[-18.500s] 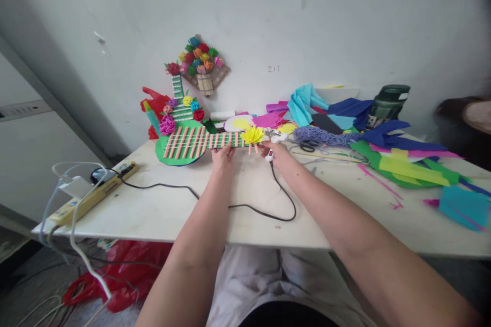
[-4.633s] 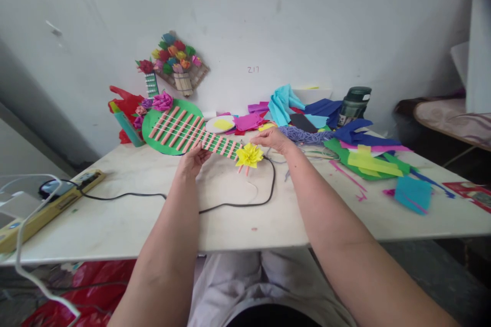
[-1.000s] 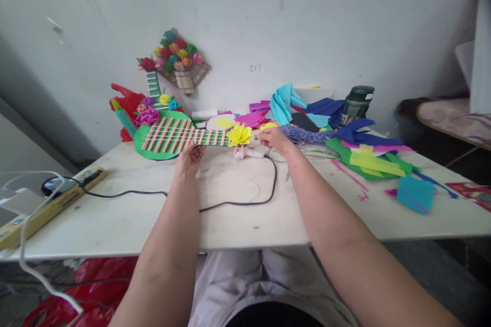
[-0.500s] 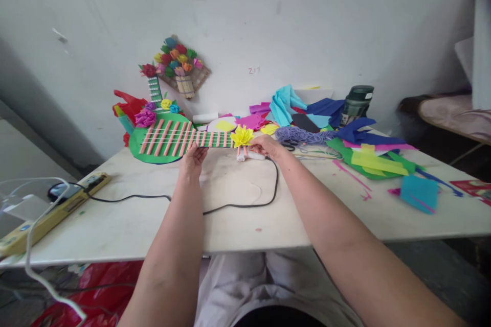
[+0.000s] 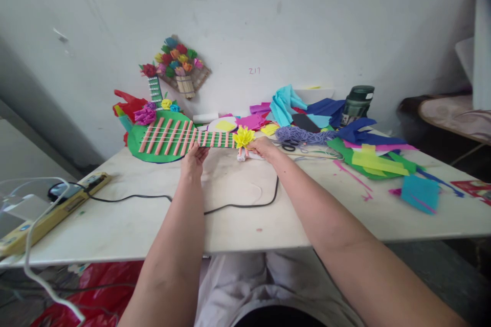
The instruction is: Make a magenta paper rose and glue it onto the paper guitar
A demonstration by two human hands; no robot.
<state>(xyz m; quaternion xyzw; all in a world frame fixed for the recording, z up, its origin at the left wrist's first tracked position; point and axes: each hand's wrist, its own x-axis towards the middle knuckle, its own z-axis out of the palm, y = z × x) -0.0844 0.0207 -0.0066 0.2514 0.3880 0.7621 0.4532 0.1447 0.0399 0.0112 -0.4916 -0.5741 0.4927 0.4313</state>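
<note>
A green paper guitar [image 5: 153,151] with pink rolled strips and pale strings lies sideways in my two hands, its round body to the left. My left hand [image 5: 195,157] is closed on the near edge where the neck meets the body. At the neck's right end sits a yellow paper flower [image 5: 244,137]. My right hand [image 5: 262,148] pinches the neck's end right beside this flower; its fingertips are partly hidden. Just under the flower, a white glue gun [image 5: 254,155] shows in part on the table, mostly covered by my right hand.
A second paper guitar neck [image 5: 155,90] and a flower-basket craft [image 5: 184,86] stand against the wall. Purple yarn [image 5: 305,135], scissors [image 5: 288,147], coloured paper [image 5: 378,161] and a dark bottle [image 5: 356,104] lie or stand right. A power strip [image 5: 69,207] and black cable [image 5: 245,206] occupy the front left.
The guitar has shifted very slightly, its flower end a little to the right and up. My right hand now covers more of the glue gun and cable. Both hands keep their hold.
</note>
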